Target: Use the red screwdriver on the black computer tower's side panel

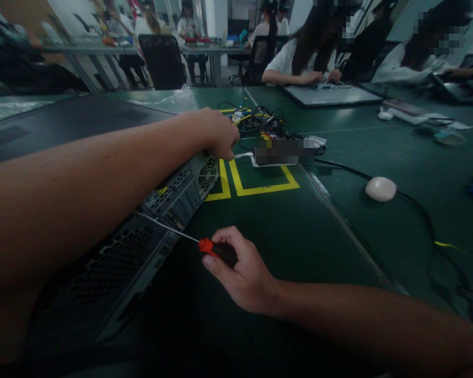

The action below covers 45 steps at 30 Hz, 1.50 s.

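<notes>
Our right hand (248, 273) is wrapped firmly round the handle of the screwdriver (206, 245), its shaft reaching to the rear of the computer case (181, 198) on the green table (307, 247). Our left hand (222, 132) is bent at the case's far end, fingers partly hidden, so we cannot tell what it grips. We judge the screwdriver light and stiff, best held by that handle, and the case heavy, rigid, best taken by its edges.

Looks dim throughout, sinking nearly to black along the bottom and beside the computer case (183, 202). Brightens toward the background at the top. Glints faintly off the plastic sheet (185, 97). Smears and stretches toward the edges, soft around the office chair (161, 60); pixelated at upper right and near the cables (262, 122).
</notes>
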{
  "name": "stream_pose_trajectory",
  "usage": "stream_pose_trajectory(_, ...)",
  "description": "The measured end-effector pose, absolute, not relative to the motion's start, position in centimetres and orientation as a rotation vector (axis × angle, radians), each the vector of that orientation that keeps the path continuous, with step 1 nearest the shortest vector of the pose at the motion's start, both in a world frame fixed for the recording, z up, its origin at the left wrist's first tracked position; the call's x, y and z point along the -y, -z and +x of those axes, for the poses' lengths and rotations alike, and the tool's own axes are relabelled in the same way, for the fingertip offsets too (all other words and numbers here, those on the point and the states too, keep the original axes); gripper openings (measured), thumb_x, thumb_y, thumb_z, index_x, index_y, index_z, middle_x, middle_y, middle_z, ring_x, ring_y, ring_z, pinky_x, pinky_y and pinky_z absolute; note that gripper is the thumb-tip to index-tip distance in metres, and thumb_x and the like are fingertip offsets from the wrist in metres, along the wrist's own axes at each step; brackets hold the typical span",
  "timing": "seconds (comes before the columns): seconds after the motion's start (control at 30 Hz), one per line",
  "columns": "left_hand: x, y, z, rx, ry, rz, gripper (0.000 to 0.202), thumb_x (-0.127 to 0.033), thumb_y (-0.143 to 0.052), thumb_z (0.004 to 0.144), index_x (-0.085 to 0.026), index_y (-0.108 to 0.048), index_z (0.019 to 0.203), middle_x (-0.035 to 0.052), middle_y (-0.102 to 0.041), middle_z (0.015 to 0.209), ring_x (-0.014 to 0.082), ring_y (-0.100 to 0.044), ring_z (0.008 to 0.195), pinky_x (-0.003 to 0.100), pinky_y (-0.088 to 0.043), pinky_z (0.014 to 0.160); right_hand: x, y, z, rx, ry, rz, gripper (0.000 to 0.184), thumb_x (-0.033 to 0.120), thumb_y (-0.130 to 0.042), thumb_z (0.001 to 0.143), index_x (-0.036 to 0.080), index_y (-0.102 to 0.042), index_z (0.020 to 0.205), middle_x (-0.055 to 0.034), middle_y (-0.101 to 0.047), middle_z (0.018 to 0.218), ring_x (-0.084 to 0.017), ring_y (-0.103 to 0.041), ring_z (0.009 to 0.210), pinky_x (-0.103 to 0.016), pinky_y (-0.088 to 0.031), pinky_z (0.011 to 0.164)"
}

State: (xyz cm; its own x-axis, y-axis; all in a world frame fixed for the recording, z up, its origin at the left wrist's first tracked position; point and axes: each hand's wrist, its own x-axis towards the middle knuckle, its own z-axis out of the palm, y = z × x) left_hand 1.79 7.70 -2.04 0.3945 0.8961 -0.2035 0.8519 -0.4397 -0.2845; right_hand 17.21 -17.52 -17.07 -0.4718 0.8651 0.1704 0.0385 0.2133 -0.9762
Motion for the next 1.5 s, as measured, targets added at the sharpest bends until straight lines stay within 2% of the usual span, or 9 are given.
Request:
stream_pose_trajectory(0.1, -7.64, 2.03, 1.71, 1.623, -0.482, -2.513, 0.083, -0.076, -0.087, 0.092, -0.047, -0.086, 0.170, 0.0074, -0.090, 0.165, 0.0540, -0.070, 0.167, 0.062, -0.053, 0.137, 17.55, 16.88, 17.26, 1.716, -1.358, -0.833, 0.027, 0.043, -0.086, 0.114, 0.028, -0.064, 0.120, 0.0010, -0.071, 0.101, -0.019, -0.063, 0.081, -0.033, -0.053, 0.076)
stream_pose_trajectory(0.27, -7.63, 2.03, 1.40, 1.626, -0.472, -2.529, 0.087, -0.085, -0.084, 0.090, -0.051, -0.085, 0.171, 0.0011, -0.091, 0.163, 0.0543, -0.066, 0.170, 0.063, -0.051, 0.140, 17.55, 16.55, 17.45, 1.728, -1.329, -0.833, 0.023, 0.042, -0.084, 0.114, 0.027, -0.066, 0.119, 0.0023, -0.069, 0.096, -0.019, -0.062, 0.080, -0.036, -0.055, 0.080)
stream_pose_trajectory(0.4, -7.56, 1.90, 1.55, 1.581, -0.507, -2.508, 0.085, -0.080, -0.083, 0.094, -0.051, -0.082, 0.174, 0.0041, -0.091, 0.162, 0.0513, -0.071, 0.165, 0.061, -0.056, 0.134, 17.37, 16.49, 17.52, 1.757, -1.317, -0.837, 0.023, 0.044, -0.083, 0.115, 0.027, -0.068, 0.119, 0.0012, -0.071, 0.097, -0.021, -0.065, 0.081, -0.037, -0.056, 0.081)
stream_pose_trajectory(0.57, -7.63, 1.99, 1.84, 1.630, -0.512, -2.480, 0.083, -0.074, -0.089, 0.093, -0.051, -0.083, 0.173, 0.0052, -0.089, 0.164, 0.0534, -0.069, 0.167, 0.061, -0.054, 0.136, 17.35, 16.51, 17.51, 1.779, -1.308, -0.862, 0.022, 0.047, -0.081, 0.117, 0.026, -0.072, 0.119, -0.0010, -0.075, 0.102, -0.021, -0.067, 0.085, -0.036, -0.057, 0.081)
stream_pose_trajectory(0.93, -7.81, 2.09, 1.41, 1.610, -0.478, -2.523, 0.083, -0.077, -0.085, 0.093, -0.050, -0.084, 0.172, 0.0041, -0.090, 0.163, 0.0525, -0.069, 0.167, 0.061, -0.052, 0.136, 17.21, 16.86, 17.43, 1.790, -1.255, -0.823, 0.022, 0.044, -0.074, 0.125, 0.024, -0.082, 0.120, -0.0033, -0.075, 0.101, -0.022, -0.068, 0.087, -0.038, -0.062, 0.087)
stream_pose_trajectory(1.07, -7.77, 2.06, 1.41, 1.623, -0.498, -2.514, 0.084, -0.082, -0.083, 0.096, -0.049, -0.083, 0.174, 0.0035, -0.091, 0.162, 0.0532, -0.065, 0.169, 0.062, -0.050, 0.137, 17.25, 16.73, 17.42, 1.792, -1.273, -0.778, 0.026, 0.045, -0.069, 0.128, 0.023, -0.080, 0.119, -0.0009, -0.071, 0.095, -0.021, -0.065, 0.082, -0.036, -0.060, 0.085)
stream_pose_trajectory(1.27, -7.91, 2.14, 1.59, 1.631, -0.533, -2.473, 0.081, -0.076, -0.086, 0.096, -0.047, -0.085, 0.172, 0.0064, -0.089, 0.163, 0.0536, -0.068, 0.166, 0.061, -0.052, 0.135, 17.27, 16.61, 17.42, 1.777, -1.299, -0.734, 0.026, 0.044, -0.065, 0.129, 0.024, -0.073, 0.115, 0.0007, -0.068, 0.092, -0.019, -0.063, 0.078, -0.035, -0.054, 0.079)
stream_pose_trajectory(1.37, -8.07, 2.25, 1.36, 1.606, -0.525, -2.474, 0.080, -0.076, -0.085, 0.096, -0.049, -0.084, 0.172, 0.0057, -0.090, 0.161, 0.0521, -0.071, 0.164, 0.060, -0.054, 0.133, 17.38, 16.63, 17.47, 1.750, -1.369, -0.738, 0.021, 0.045, -0.072, 0.125, 0.025, -0.071, 0.125, 0.0005, -0.073, 0.097, -0.019, -0.066, 0.080, -0.034, -0.054, 0.077)
stream_pose_trajectory(1.5, -8.07, 2.20, 1.19, 1.547, -0.511, -2.490, 0.079, -0.077, -0.082, 0.098, -0.048, -0.085, 0.171, 0.0060, -0.092, 0.155, 0.0499, -0.074, 0.159, 0.059, -0.056, 0.131, 17.57, 16.67, 17.40, 1.733, -1.421, -0.802, 0.035, 0.040, -0.090, 0.110, 0.029, -0.060, 0.127, 0.0040, -0.073, 0.097, -0.019, -0.066, 0.079, -0.033, -0.053, 0.076)
